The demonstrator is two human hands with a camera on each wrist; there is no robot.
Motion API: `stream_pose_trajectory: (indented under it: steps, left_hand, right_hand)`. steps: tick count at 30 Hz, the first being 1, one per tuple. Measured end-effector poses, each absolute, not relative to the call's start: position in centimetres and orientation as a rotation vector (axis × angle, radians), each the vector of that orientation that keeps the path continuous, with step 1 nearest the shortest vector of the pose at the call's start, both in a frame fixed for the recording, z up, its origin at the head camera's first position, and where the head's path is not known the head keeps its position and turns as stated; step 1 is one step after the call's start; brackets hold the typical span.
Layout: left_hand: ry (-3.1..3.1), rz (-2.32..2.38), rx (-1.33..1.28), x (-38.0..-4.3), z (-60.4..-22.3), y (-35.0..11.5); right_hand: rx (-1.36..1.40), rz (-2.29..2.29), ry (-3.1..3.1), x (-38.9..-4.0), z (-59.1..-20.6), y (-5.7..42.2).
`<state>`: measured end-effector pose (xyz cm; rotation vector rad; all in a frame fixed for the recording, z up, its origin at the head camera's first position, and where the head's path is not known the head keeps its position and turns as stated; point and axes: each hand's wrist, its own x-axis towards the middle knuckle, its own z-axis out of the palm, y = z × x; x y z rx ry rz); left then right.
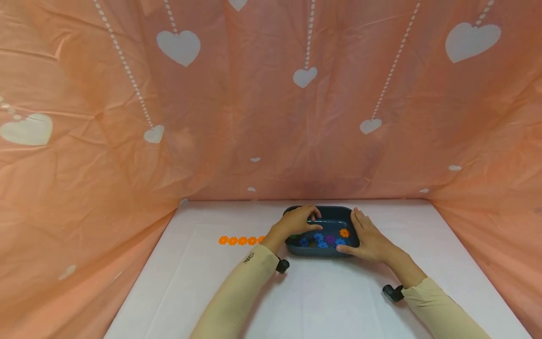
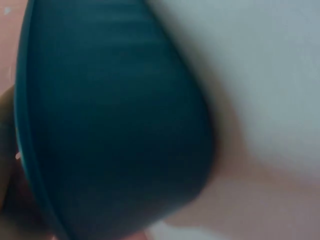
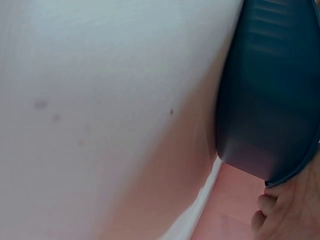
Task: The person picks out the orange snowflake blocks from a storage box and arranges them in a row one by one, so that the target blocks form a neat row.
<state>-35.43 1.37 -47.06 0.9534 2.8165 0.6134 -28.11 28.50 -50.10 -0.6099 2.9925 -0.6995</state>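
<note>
A dark teal tray point(image 1: 334, 216), rectangular with rounded corners, is seen on the white desk point(image 1: 322, 301) near the back cloth. Blue, purple and orange gear-shaped pieces point(image 1: 323, 240) lie inside. The left hand point(image 1: 298, 221) is curled over the left rim, its fingers point(image 1: 314, 216) bent into the tray. The right hand point(image 1: 369, 238) is laid against the right wall, fingers straight and together. A row of orange gears point(image 1: 241, 240) lies to the left.

1. A white table surface point(image 1: 322, 301) fills the lower middle of the head view, from 5 to 7 o'clock.
2. Wrinkled peach fabric point(image 1: 262, 117) printed with white hearts point(image 1: 178, 46) on dotted strings walls it in at 9, 12 and 3 o'clock.
3. Light is soft and even.
</note>
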Motion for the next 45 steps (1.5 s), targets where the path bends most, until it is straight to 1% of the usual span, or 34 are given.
stream_pose_trajectory:
  steps: [5,17,29,35,45]
  left_hand:
    - [2.818,0.626,0.9,-35.5,-47.4,3.2]
    - [2.814,0.531,0.885,-35.7,-47.6,7.1]
    - [2.687,0.657,0.955,-36.0,-48.9,8.2]
    - [2.681,0.637,0.878,-35.8,-49.3,8.2]
    - [2.736,0.634,0.831,-35.7,-50.7,9.0]
  right_hand:
    - [-0.607,-0.694,2.99,-28.1,-50.1,28.5]
    - [-0.613,-0.702,2.988,-28.2,-50.1,28.7]
    - [-0.615,-0.685,2.991,-28.3,-50.3,28.7]
    - [-0.635,-0.676,3.001,-28.4,-50.6,28.7]
    - [-0.626,-0.669,2.999,-28.4,-50.6,28.8]
